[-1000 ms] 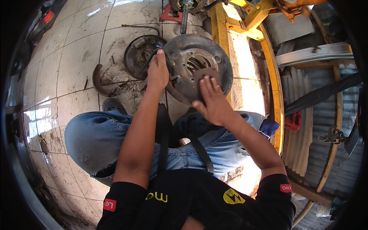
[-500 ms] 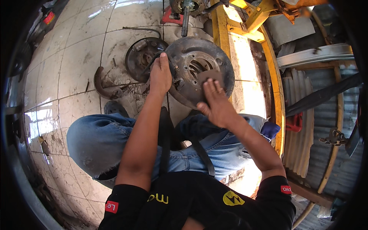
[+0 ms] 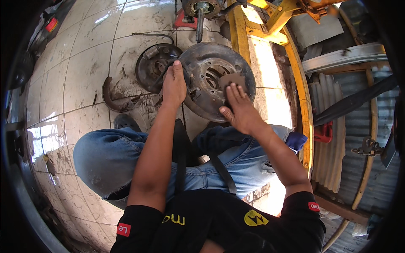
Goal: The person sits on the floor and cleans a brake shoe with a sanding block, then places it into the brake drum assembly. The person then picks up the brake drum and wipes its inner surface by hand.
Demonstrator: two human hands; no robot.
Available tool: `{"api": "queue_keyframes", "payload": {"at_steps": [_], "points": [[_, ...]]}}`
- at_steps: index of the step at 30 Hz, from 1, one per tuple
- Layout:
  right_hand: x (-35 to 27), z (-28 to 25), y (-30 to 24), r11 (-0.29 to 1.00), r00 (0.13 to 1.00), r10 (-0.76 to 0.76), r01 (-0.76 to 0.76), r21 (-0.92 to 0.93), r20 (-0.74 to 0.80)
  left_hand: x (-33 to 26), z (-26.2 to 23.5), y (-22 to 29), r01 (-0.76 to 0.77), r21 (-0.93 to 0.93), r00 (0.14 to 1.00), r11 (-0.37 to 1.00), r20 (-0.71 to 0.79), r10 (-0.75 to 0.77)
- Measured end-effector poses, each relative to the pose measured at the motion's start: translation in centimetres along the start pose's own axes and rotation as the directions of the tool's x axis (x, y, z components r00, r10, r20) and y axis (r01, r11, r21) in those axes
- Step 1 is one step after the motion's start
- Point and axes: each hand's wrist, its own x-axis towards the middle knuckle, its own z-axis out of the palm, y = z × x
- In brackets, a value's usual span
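A dark round metal brake backing plate (image 3: 223, 54) with a large centre hole is tilted up in front of me. My left hand (image 3: 174, 87) is closed round its left edge, thumb up, beside a black hose; the fingertips are hidden behind. Against the right part of the plate's face, my right hand (image 3: 242, 110) presses a small brown piece of sandpaper (image 3: 233, 79) under its fingers. Behind my left hand a second, smaller backing plate (image 3: 145, 71) lies on the floor. A curved brake shoe (image 3: 107, 96) rests left of it.
A yellow metal frame (image 3: 304, 109) runs along the right side. An axle shaft (image 3: 199, 27) points down toward the plate from the top, near a red stand (image 3: 182, 20). Dirty white tiles (image 3: 84, 76) cover the floor at left. Corrugated sheets (image 3: 331, 143) stand at far right.
My right hand and the sandpaper have shifted slightly to the right across the plate's face. My left hand keeps its hold on the edge. The whole view has moved a little.
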Motion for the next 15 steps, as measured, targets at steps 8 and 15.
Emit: {"api": "queue_keyframes", "payload": {"at_steps": [8,15], "points": [[-0.1,0.0,-0.4,1.0,1.0,0.002,-0.001,-0.012,0.002,0.2,-0.1,-0.3,0.033,-0.035,0.999,0.999,0.019,-0.033],[0.1,0.9,0.9,0.995,0.995,-0.1,0.099,-0.011,-0.027,-0.1,-0.3,0.1,0.018,-0.017,0.999,1.0,0.041,-0.018]]}}
